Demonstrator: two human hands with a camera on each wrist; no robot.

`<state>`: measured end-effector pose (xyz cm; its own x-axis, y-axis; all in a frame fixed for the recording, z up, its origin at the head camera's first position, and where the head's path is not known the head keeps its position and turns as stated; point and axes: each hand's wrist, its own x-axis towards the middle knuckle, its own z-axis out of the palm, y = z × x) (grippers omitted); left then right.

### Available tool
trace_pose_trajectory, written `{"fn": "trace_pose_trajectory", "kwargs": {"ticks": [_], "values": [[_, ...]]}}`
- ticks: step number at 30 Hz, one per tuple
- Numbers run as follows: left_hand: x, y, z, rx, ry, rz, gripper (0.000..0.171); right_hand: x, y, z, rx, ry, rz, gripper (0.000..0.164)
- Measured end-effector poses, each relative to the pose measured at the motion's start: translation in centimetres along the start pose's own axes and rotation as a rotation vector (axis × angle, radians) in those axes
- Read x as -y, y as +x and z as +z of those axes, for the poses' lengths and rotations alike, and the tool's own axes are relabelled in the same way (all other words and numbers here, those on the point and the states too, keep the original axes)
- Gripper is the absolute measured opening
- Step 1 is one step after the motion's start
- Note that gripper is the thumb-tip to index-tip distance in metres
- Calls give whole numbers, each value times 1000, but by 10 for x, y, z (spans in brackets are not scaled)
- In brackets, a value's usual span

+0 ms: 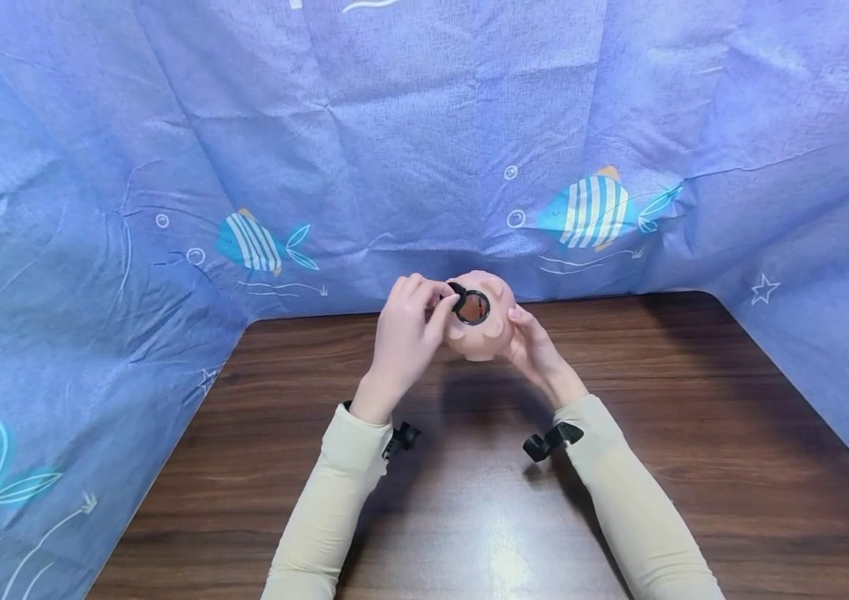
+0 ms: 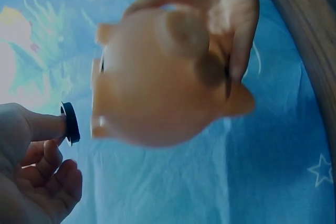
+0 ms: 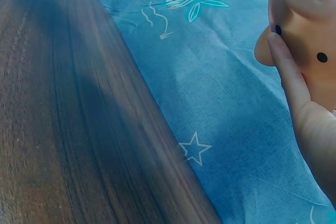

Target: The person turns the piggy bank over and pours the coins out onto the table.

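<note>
Pig figure (image 1: pixel 497 333) is held above the tabletop (image 1: pixel 454 475), near its far edge, cupped by the right hand (image 1: pixel 540 348), its round opening (image 1: pixel 475 307) uncovered. Black plug (image 2: pixel 72 123) is pinched by the left hand (image 1: pixel 407 332) beside it. Plug handling seems in hand, whether removal or fitting cannot be told; steady support of the pig is called for next.

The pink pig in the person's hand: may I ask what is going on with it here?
A person holds a pink pig in the right hand, lifted above the wooden table. The left hand pinches a small black cap next to the black-rimmed opening in the pig. At this moment the opening is uncovered, and the left wrist view shows a gap between cap and pig.
</note>
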<state>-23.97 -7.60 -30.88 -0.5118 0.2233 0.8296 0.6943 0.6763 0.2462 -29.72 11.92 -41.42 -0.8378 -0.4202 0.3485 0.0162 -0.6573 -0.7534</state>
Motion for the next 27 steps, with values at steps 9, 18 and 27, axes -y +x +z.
{"fn": "trace_pose_trajectory", "kwargs": {"ticks": [9, 18, 27], "values": [[31, 1, -26, -77, -104, -133, 9, 2, -2, -6, 3, -2, 19, 38], [66, -1, -67, -173, -66, -213, 13, 3, -1, -5, 14, 1, 11, 39], [103, -20, -78, -150, 34, -310, 15, 2, -1, -6, 30, 25, 12, 35]]}}
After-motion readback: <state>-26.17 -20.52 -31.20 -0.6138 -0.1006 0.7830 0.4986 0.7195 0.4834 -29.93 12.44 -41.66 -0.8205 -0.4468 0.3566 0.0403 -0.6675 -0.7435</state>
